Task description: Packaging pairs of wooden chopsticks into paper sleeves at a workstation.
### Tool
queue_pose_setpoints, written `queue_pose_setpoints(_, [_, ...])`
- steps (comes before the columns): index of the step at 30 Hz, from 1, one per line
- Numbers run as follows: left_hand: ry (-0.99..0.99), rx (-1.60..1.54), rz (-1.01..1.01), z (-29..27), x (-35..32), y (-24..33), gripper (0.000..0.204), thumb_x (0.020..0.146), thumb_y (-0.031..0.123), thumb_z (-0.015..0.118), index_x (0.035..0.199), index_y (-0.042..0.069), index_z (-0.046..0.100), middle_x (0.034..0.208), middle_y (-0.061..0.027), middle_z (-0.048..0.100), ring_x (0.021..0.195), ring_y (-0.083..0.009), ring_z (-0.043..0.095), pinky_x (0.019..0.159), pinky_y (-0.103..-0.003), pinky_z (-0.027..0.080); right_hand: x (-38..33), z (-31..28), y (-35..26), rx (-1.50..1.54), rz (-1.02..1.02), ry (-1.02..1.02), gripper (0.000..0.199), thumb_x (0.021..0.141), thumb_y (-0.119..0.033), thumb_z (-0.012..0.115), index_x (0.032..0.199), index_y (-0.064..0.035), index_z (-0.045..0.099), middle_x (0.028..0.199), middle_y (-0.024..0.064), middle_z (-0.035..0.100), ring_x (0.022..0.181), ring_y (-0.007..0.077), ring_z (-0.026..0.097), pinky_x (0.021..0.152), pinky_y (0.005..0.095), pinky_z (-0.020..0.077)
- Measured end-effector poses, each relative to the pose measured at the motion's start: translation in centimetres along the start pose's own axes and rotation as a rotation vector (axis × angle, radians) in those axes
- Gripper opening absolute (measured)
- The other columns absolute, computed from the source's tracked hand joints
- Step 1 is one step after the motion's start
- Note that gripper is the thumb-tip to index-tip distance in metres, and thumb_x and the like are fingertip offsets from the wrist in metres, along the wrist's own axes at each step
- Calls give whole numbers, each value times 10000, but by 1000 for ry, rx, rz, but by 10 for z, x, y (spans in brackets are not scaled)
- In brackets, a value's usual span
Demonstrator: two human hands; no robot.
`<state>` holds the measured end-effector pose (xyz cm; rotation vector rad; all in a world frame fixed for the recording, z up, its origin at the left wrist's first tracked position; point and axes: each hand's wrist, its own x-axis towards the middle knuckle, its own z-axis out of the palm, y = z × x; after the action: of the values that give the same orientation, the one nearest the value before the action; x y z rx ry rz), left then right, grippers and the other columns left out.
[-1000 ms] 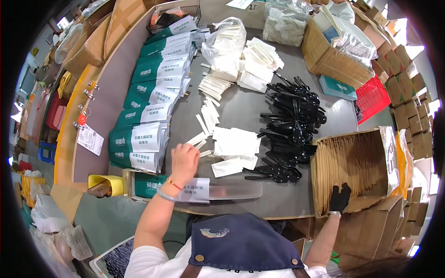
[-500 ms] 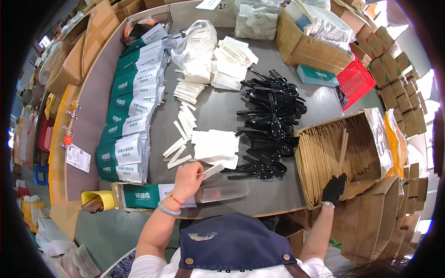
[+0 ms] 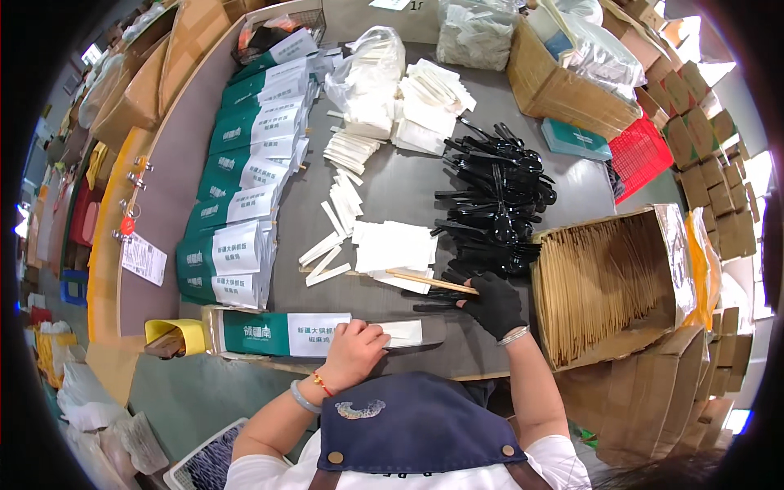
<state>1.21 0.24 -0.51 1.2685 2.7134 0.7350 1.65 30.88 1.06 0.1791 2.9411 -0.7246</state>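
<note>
My left hand point(image 3: 357, 351) lies with curled fingers at the mouth of a green and white paper sleeve point(image 3: 260, 335), near the front table edge. Its fingers are closed on a folded white paper strip point(image 3: 398, 332), which lies along a clear plastic tongue point(image 3: 433, 330) beside the sleeve. My right hand point(image 3: 495, 305), in a black fingerless glove, grips a pair of wooden chopsticks point(image 3: 429, 282) that point left over flat white packets point(image 3: 395, 245). Black plastic spoons point(image 3: 502, 220) lie heaped just beyond it. Loose white strips point(image 3: 327, 255) lie left of the packets.
At right stands an open carton point(image 3: 600, 282) full of chopsticks. Stacked green and white sleeves point(image 3: 237, 204) line the left side. A bagged white bundle point(image 3: 371, 82), a brown box point(image 3: 563, 82) and a red basket point(image 3: 641, 159) stand farther back. A yellow container point(image 3: 175, 337) sits at front left.
My right hand has come left from the carton with the chopsticks. My left hand has lowered the white strip to the sleeve's mouth. The view has shifted slightly.
</note>
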Motion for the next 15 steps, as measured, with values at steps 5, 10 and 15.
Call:
queue_pose_setpoints(5, [-37,80,-41,-8,-18,4,424,699,198,746,1103,125,639,1088,29,577,968,-210,509,793,-382,385,-25,-29,2,2,5,55,368,627,-218,858,910,-79,669,851,104,637,775,296,640,681,382,514])
queue_pose_setpoints(10, [-59,157,-13,-2,-31,2,485,687,218,754,1145,107,639,1198,27,561,995,-219,507,792,-369,376,-31,14,-32,154,-127,-113,406,655,-327,854,939,-93,681,848,98,633,779,286,633,688,383,502])
queue_pose_setpoints(15, [-72,89,-85,-19,-39,-11,515,673,214,772,1152,86,632,1226,12,553,1079,-250,491,877,-413,394,-30,41,-49,128,-236,-89,404,737,-338,782,1096,-181,682,834,86,614,776,292,620,660,402,490])
